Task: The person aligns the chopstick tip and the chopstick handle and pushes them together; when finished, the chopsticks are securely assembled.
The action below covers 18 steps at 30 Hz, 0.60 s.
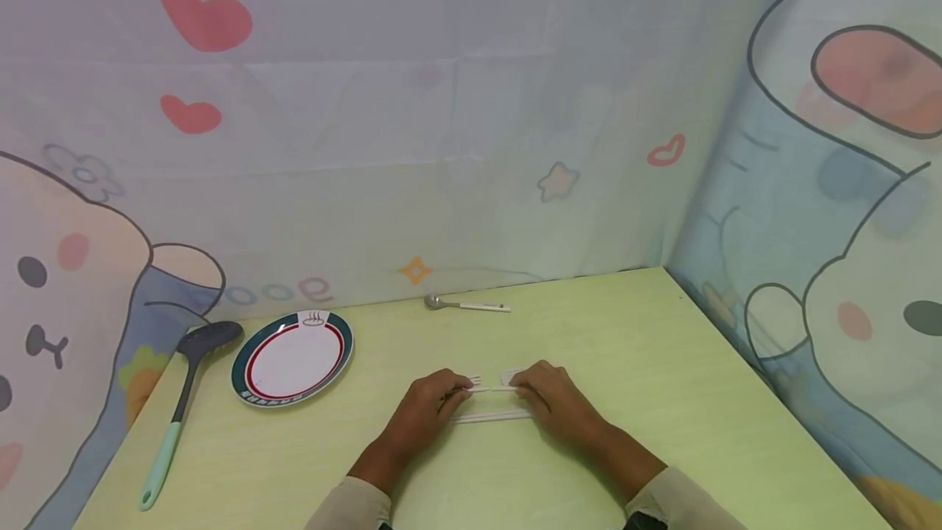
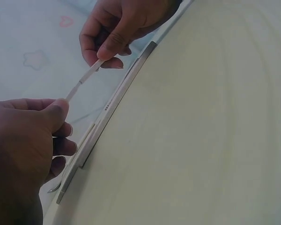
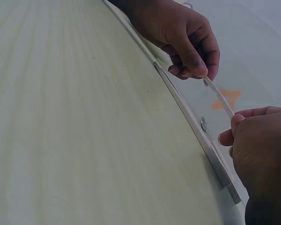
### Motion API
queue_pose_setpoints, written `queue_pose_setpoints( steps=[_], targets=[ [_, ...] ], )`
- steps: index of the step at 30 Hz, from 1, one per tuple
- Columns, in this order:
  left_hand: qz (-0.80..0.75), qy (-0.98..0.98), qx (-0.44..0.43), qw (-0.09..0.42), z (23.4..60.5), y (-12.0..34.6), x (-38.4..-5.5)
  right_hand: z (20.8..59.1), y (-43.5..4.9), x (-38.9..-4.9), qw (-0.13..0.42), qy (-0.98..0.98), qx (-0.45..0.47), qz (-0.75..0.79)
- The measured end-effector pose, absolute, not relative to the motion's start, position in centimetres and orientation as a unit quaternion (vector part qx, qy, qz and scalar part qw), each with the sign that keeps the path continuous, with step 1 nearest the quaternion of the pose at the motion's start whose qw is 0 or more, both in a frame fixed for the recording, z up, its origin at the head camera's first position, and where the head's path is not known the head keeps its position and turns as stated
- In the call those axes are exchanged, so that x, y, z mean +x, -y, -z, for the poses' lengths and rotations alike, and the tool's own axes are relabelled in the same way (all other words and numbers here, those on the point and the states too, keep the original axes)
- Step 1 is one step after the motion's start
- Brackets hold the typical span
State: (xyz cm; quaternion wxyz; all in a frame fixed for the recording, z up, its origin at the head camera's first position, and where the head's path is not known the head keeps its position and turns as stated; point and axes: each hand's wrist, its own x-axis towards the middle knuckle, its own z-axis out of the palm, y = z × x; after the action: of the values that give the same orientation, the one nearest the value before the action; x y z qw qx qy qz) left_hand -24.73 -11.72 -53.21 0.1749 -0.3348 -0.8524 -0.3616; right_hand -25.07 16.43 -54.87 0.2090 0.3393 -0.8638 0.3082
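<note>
My left hand [image 1: 428, 409] and right hand [image 1: 557, 405] face each other low over the table. Between them runs a thin white stick [image 2: 88, 74] with a narrow joint near its middle. Thumb and fingers of each hand pinch one end of it. White tines [image 1: 475, 380] show beside the left fingertips, and a pale flat piece [image 1: 506, 377] shows beside the right ones. Just in front of the stick, a long, slim pale case [image 1: 491, 417] lies on the table, its ends overlapped by the hands in the head view. I cannot tell what the stick belongs to.
Behind the hands lies a metal spoon [image 1: 471, 306] with a white handle. A plate [image 1: 294, 358] with a dark green rim sits left, and beyond it a black turner [image 1: 193, 366] with a mint handle. Printed cloth [image 1: 412, 105] hangs along the table's back and sides.
</note>
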Motion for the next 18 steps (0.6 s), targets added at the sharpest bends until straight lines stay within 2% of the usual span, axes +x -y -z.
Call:
queue_pose_setpoints(
  steps=[5,12,18],
  targets=[
    [0.363,0.848,-0.343,0.176,53.20,11.72,-24.74,54.44,-16.31,-24.75,0.181,0.877,0.322,-0.307],
    [0.365,0.848,-0.343,0.172,53.24,11.72,-24.75,54.58,-16.29,-24.88,0.202,0.863,0.339,-0.316],
    [0.364,0.845,-0.348,0.178,53.24,11.66,-24.78,54.03,-16.26,-24.79,0.141,0.865,0.332,-0.350]
  ],
)
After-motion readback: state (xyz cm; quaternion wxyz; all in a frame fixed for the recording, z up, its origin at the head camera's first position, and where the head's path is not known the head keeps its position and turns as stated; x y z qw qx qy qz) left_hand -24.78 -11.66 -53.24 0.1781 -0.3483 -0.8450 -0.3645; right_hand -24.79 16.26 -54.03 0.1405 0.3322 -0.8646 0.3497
